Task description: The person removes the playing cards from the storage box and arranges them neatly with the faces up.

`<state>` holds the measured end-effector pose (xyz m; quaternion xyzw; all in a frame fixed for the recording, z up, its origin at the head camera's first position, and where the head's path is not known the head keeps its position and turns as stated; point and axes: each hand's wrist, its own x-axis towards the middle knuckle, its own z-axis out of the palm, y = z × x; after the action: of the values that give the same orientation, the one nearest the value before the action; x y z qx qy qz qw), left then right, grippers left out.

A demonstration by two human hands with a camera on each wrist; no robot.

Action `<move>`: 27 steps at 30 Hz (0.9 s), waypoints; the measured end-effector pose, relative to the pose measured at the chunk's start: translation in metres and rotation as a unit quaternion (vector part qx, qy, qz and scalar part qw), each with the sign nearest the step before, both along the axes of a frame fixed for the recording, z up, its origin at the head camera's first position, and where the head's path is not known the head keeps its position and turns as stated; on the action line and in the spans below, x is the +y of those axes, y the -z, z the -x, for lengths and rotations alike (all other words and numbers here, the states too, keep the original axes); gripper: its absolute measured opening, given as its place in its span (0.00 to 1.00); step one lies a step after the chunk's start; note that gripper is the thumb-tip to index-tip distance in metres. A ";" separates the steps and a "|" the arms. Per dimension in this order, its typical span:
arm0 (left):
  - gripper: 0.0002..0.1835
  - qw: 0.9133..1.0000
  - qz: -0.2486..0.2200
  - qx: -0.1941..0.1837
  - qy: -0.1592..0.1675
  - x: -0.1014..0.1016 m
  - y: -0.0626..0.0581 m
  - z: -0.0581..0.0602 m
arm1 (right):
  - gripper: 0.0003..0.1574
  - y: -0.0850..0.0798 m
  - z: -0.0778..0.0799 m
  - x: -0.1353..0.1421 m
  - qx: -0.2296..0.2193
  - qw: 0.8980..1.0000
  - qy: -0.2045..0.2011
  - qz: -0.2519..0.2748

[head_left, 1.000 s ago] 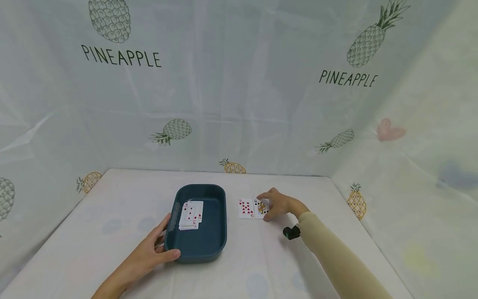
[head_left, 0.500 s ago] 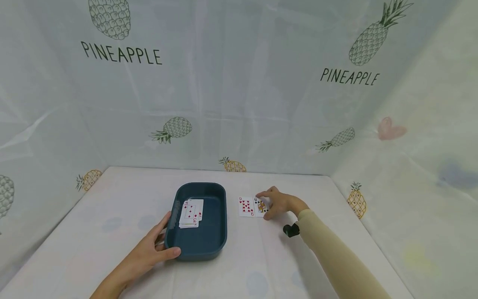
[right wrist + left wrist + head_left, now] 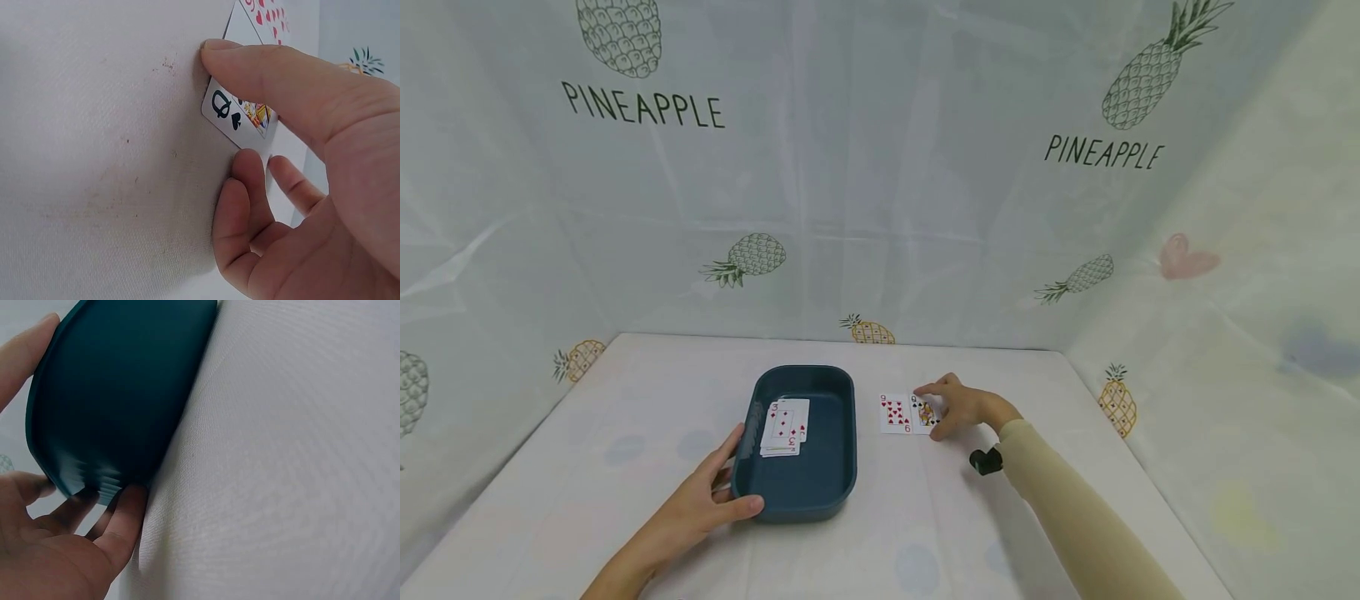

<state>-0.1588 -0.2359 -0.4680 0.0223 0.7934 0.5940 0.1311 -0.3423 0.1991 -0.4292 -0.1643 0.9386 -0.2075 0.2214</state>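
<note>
A dark teal tray (image 3: 793, 496) stands left of the table's middle, with several playing cards (image 3: 784, 427) in it, a three of diamonds on top. My left hand (image 3: 692, 510) grips its near left corner, thumb at the rim and fingers against the outer wall (image 3: 119, 394). To the right of the tray, a nine of hearts (image 3: 895, 414) and a queen of spades (image 3: 924, 412) lie face up, edge to edge. My right hand (image 3: 967, 410) holds the queen between thumb and index finger, at its near and far edges. Its thumb hides part of the queen card (image 3: 222, 103) in the right wrist view.
A white cloth covers the table (image 3: 865, 558). Behind it hangs a sheet (image 3: 880, 183) printed with pineapples, and another sheet (image 3: 1247, 358) borders the right side. A small black device (image 3: 985, 461) sits under the right wrist.
The head view has tilted slightly, so everything appears a little higher. Both hands keep their places on the tray and the queen of spades.
</note>
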 end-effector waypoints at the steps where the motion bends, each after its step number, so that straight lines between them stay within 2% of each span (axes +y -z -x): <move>1: 0.60 1.000 -0.001 -0.001 -0.001 0.000 0.000 0.000 | 0.55 0.000 0.000 0.000 0.000 1.000 0.000 0.001; 27: 0.59 1.000 -0.001 -0.001 -0.007 0.000 0.000 0.000 | 0.54 0.002 -0.001 0.003 0.004 1.000 0.001 0.017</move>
<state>-0.1589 -0.2355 -0.4680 0.0159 0.7925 0.5961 0.1276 -0.3413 0.2016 -0.4315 -0.1678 0.9360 -0.2229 0.2147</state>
